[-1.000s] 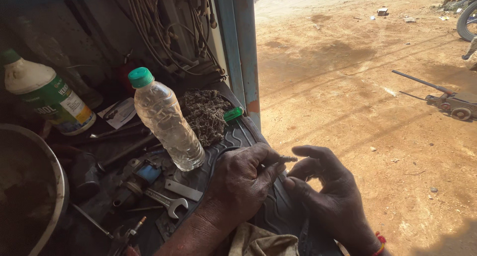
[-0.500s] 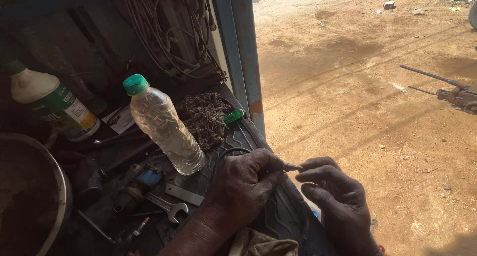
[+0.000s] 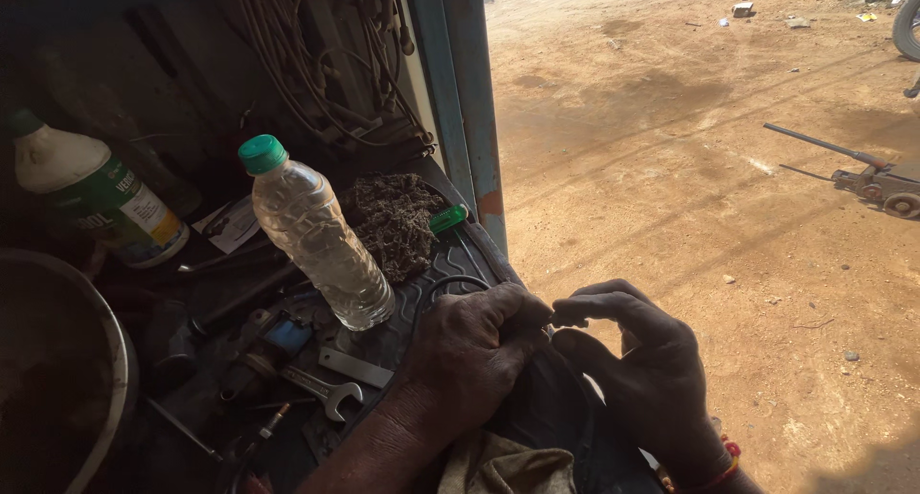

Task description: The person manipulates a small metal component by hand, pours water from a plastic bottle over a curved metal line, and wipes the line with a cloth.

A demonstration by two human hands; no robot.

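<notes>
Low in the middle of the frame the left hand (image 3: 470,355) is curled nearly into a fist, thumb and forefinger pressed together at its right edge on something small that the fingers hide. The right hand (image 3: 637,360), just beside it toward the lower right, has its forefinger and thumb pinched at the same spot, so the two sets of fingertips meet there; its other fingers are loosely bent. What the pinch holds is too small and dark to tell. Both hands rest over a dark rubber mat (image 3: 450,264). A clear plastic bottle (image 3: 316,235) with a green cap stands tilted left of centre, near the left hand. Below it lies a wrench (image 3: 331,393). A white bottle (image 3: 91,197) sits at the upper left. Bare dirt ground (image 3: 690,168) fills the right side.
</notes>
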